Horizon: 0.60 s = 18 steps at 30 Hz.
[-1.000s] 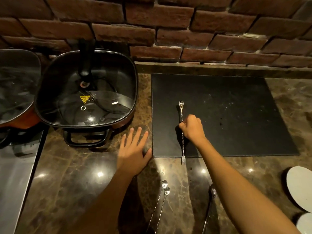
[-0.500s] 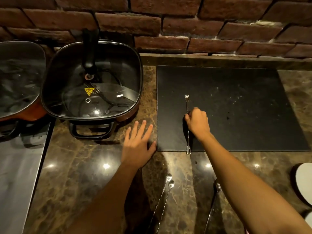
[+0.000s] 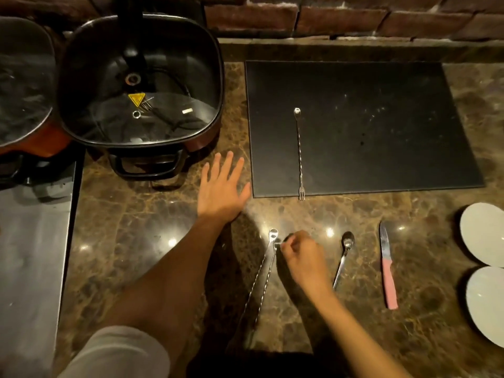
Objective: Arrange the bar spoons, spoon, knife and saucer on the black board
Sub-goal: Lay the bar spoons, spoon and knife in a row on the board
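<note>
One twisted bar spoon (image 3: 299, 151) lies lengthwise on the left part of the black board (image 3: 381, 132), its fork end just over the board's front edge. Two more bar spoons (image 3: 261, 279) lie side by side on the marble counter below the board. My right hand (image 3: 304, 259) has curled fingers and pinches the bowl end of the right one, which still lies on the counter. My left hand (image 3: 221, 186) rests flat on the counter, left of the board. A spoon (image 3: 344, 257) and a pink-handled knife (image 3: 387, 268) lie to the right. Two white saucers (image 3: 482, 233) sit at the right edge.
A square electric pan with a glass lid (image 3: 139, 85) stands left of the board, with a second lidded pan (image 3: 21, 85) beside it. A steel surface (image 3: 30, 255) runs along the left. A brick wall backs the counter.
My right hand let go of the bar spoon on the board and came back to the two bar spoons on the counter. The camera tilted down, bringing the spoon, knife and saucers into view.
</note>
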Motion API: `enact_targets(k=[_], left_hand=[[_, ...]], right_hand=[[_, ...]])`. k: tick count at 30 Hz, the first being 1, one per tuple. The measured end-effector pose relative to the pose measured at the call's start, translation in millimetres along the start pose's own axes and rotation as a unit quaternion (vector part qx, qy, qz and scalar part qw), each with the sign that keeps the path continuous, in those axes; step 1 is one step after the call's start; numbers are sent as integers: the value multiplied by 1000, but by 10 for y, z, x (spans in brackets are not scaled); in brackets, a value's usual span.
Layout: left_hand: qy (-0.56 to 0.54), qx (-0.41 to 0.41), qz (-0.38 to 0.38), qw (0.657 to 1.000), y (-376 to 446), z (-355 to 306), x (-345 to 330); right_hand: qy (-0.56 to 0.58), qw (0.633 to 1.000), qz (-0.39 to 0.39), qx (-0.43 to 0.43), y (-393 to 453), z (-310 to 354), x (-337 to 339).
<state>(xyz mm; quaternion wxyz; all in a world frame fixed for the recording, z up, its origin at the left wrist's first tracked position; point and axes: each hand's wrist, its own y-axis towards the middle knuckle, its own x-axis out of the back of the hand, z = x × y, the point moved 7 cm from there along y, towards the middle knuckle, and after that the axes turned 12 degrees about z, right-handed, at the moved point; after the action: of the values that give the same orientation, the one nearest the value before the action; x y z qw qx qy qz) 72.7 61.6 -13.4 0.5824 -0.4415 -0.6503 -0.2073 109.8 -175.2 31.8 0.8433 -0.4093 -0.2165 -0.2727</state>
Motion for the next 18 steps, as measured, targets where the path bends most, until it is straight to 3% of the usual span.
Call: enact_targets(k=[6, 12, 18], left_hand=[[-9, -4, -8, 1000, -38, -15, 15], [-22, -8, -3, 1000, -56, -23, 40], [-14, -5, -3, 1000, -45, -10, 22]], right_hand=[[-25, 996, 64, -63, -633, -320, -612], [-47, 992, 75, -91, -704, -325, -798], [5, 993, 46, -113, -693, -300, -761]])
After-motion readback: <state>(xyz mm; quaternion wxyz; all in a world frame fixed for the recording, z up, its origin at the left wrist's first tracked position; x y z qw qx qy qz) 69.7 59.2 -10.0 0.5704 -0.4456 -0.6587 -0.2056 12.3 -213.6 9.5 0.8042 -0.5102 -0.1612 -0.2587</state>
